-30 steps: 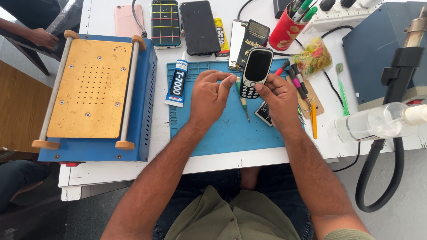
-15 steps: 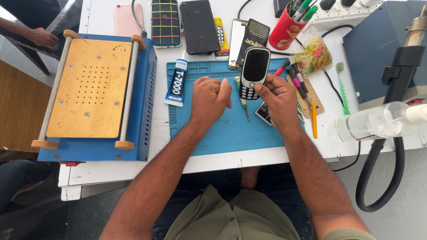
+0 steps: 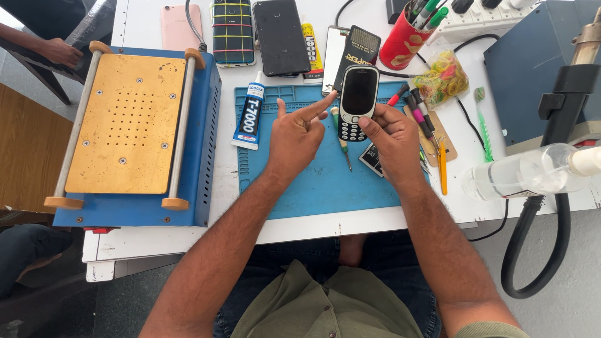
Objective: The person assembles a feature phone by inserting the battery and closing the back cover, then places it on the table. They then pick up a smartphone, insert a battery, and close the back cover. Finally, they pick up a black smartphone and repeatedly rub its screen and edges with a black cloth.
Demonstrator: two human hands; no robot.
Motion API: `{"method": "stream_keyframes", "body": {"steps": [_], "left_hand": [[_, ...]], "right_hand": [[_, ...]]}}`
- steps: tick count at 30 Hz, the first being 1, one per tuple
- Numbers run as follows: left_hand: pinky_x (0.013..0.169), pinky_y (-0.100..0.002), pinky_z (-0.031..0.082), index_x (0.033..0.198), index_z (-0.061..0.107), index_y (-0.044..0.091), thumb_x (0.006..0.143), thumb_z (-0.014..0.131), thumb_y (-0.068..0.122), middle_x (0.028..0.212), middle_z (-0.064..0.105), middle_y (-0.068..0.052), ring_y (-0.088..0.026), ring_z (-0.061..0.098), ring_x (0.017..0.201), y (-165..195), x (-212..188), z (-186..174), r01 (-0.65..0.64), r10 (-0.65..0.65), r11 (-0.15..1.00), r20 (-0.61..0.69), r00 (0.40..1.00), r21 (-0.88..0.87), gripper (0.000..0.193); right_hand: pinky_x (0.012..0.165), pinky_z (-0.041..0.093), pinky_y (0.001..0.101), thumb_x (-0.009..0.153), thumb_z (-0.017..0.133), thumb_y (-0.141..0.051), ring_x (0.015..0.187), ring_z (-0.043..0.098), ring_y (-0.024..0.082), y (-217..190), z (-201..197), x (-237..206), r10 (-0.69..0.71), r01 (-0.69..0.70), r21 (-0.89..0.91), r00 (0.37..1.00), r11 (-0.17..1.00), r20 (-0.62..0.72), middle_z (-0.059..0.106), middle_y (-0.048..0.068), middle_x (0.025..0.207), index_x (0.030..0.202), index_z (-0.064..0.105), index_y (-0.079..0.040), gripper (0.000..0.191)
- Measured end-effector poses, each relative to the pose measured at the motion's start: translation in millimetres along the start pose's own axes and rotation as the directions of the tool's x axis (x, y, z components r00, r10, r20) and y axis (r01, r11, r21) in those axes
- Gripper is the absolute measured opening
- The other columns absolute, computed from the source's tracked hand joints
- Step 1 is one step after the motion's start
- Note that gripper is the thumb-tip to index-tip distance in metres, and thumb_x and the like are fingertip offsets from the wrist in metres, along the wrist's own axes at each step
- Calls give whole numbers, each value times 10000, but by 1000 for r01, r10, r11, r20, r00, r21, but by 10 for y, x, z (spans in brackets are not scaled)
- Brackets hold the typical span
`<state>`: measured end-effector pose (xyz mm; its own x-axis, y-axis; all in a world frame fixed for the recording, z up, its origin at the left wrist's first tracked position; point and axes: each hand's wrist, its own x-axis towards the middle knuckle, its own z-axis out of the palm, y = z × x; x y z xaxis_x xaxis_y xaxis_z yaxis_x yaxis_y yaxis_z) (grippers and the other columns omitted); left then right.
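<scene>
White tabletop [image 3: 188,241] fills the head view, crowded with repair gear, and a blue work mat [image 3: 325,181] lies at its middle under both hands. I see my right hand [image 3: 393,141] holding a small keypad phone [image 3: 355,103] upright above the mat, thumb pressed near the keys and the other fingers curled round its back and right edge. My left hand [image 3: 295,134] is half open: the index finger stretches out toward the phone's left edge, its tip close to it though I cannot tell if it touches, the thumb points up, the remaining fingers fold in. It holds nothing.

A slim screwdriver [image 3: 342,139] lies on the mat just below the phone, between the two hands. A glue tube [image 3: 248,112] rests at the mat's left edge, beside a blue heating machine with a brass plate [image 3: 125,125]. A clear spray bottle [image 3: 526,172] lies at the right.

My worry: the phone rests on one hand alone, so a push from that left finger could tip it out onto the mat or the tool. A loose elbow could also roll the bottle.
</scene>
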<state>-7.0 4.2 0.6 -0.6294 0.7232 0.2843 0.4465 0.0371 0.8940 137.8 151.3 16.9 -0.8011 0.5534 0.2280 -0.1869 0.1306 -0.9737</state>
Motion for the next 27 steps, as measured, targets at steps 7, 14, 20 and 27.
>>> {"method": "stream_keyframes", "body": {"steps": [7,14,20,27], "left_hand": [[1294,-539,11,1415,613,151,928,512,17,453,568,16,-172,775,893,114,-11,-28,51,-51,998,21,998,23,515],[786,-324,643,1603,345,181,960,591,-20,1129,698,-115,-249,713,1080,36,-20,40,-42,40,999,-200,979,-4,717],[866,-266,630,1618,303,203,822,424,-197,1345,654,-162,-226,699,1189,-107,-32,37,-208,173,965,-210,962,-158,899],[384,-252,379,703,658,11,806,416,-173,558,593,-31,-76,494,441,-103,-62,73,118,-139,923,-33,990,-365,321]], "right_hand": [[839,576,232,1005,709,-129,931,709,88,-4,14,7,4,-4,12,1000,1000,-1,766,97,1031,1260,686,17,294],[833,582,233,1012,709,-126,914,709,89,17,-15,0,-2,2,10,1000,1000,-1,767,100,1018,1247,695,19,276],[827,582,233,1011,702,-113,919,709,94,16,14,4,-3,2,16,1000,1000,20,766,101,1036,1249,689,25,276],[829,602,258,1018,689,-143,945,718,112,25,-1,-3,-1,-2,23,993,1000,118,760,106,1051,1252,668,29,292]]}}
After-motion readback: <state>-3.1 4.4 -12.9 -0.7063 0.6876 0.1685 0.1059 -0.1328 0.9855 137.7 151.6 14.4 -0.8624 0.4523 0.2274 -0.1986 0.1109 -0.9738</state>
